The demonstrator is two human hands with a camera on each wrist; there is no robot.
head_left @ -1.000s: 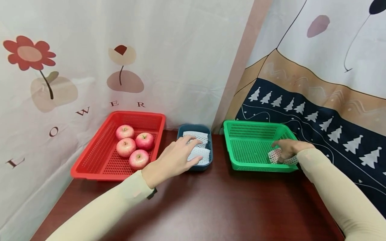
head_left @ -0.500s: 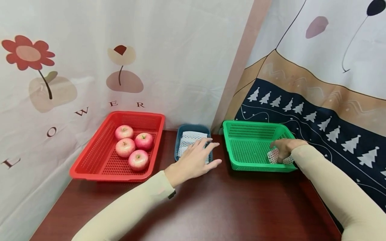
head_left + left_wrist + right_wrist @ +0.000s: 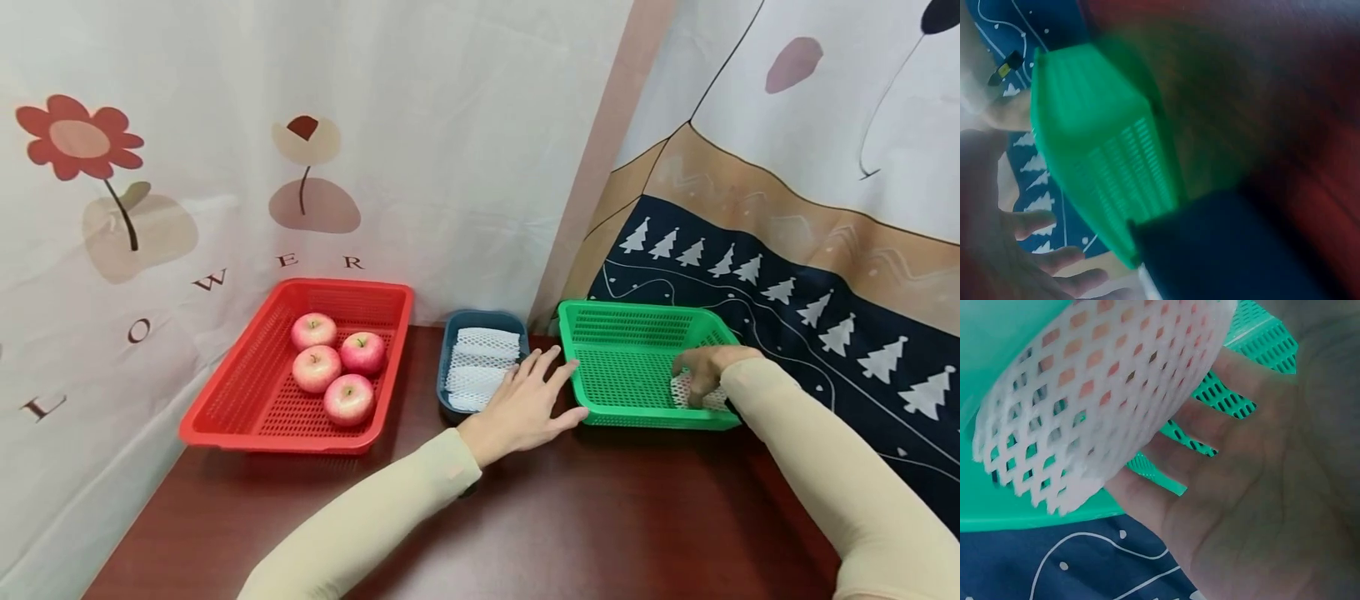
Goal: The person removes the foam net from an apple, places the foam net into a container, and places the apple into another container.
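Observation:
My left hand, fingers spread and holding nothing, hovers between the small blue basket and the green basket. White foam fruit nets lie in the blue one. Inside the green basket's right end, my right hand has its fingers around an apple in a white foam net; reddish skin shows through the mesh in the right wrist view. The thumb is out of sight there. In the left wrist view the green basket stands beyond the left hand's fingers.
At the left a red basket holds several bare apples. All the baskets stand on a dark red-brown table, close to a printed curtain behind them.
My left hand has moved right, from over the blue basket to near the green basket's left side, uncovering the foam nets. The right hand stays at the netted apple.

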